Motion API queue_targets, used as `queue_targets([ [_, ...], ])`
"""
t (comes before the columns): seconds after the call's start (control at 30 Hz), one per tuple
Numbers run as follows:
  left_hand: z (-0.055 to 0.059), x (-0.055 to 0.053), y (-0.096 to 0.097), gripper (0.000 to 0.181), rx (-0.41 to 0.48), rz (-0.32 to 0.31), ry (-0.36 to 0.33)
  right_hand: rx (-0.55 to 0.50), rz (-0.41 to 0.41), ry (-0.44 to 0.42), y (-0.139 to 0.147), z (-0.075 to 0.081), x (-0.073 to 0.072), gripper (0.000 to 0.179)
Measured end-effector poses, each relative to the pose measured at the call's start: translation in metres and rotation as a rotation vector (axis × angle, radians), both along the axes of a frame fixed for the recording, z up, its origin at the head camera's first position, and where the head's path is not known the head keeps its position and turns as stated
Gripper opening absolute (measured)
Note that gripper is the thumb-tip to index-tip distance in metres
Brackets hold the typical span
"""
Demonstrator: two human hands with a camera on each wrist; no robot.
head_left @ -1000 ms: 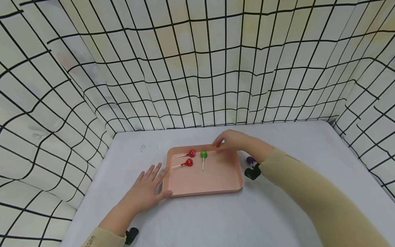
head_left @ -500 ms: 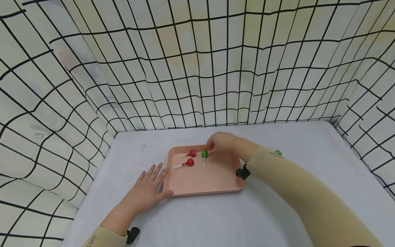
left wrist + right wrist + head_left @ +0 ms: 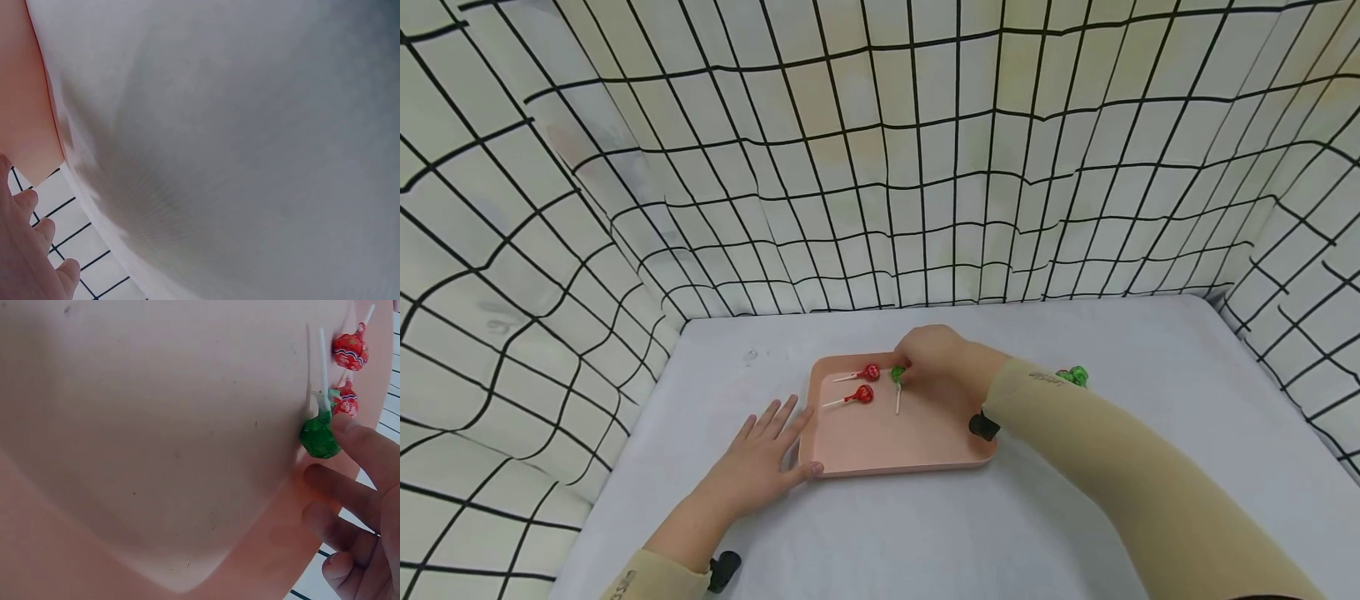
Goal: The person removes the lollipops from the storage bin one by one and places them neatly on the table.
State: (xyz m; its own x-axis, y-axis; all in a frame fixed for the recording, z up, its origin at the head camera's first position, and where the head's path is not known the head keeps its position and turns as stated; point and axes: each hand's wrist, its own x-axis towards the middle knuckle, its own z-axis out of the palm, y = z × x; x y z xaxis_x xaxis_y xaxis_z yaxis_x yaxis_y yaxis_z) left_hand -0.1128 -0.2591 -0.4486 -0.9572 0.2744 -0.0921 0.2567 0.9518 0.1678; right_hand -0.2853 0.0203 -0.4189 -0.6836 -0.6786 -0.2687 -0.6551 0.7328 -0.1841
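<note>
A pink tray (image 3: 917,454) lies on the white table with a green lollipop (image 3: 898,398) and two red lollipops, one farther back (image 3: 871,372) and one nearer (image 3: 864,394). My right hand (image 3: 934,354) reaches over the back rim, its thumb and forefinger pinching the green lollipop's wrapped head (image 3: 320,437). In the right wrist view the other fingers curl loosely below, and the white stick points away from the hand. My left hand (image 3: 756,467) rests with spread fingers at the tray's left edge, thumb at the near corner; its fingers (image 3: 45,231) show beside the tray wall (image 3: 28,94).
More green-wrapped lollipops (image 3: 1075,376) lie on the table behind my right sleeve (image 3: 1097,442), which hides part of the area right of the tray. A black grid-lined white backdrop (image 3: 917,192) rises at the table's back and sides.
My right hand has moved left and down from the tray's back rim onto the green lollipop. The sleeve now covers a purple lollipop and uncovers green ones farther right. My left hand stays put.
</note>
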Motion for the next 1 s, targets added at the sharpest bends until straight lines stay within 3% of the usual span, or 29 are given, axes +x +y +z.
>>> queue_targets([
  [0.47,0.002,0.001,0.002,0.089,0.007,0.003,-0.002,0.013,0.004,-0.016,-0.002,-0.006,-0.002,0.017],
  [0.73,0.002,0.001,0.001,0.089,0.000,0.008,-0.011,-0.002,0.054,-0.049,-0.001,-0.001,0.007,0.029],
  [1.0,0.004,0.001,0.003,0.090,0.007,0.001,-0.008,-0.043,0.025,-0.067,0.001,0.004,0.006,0.037],
])
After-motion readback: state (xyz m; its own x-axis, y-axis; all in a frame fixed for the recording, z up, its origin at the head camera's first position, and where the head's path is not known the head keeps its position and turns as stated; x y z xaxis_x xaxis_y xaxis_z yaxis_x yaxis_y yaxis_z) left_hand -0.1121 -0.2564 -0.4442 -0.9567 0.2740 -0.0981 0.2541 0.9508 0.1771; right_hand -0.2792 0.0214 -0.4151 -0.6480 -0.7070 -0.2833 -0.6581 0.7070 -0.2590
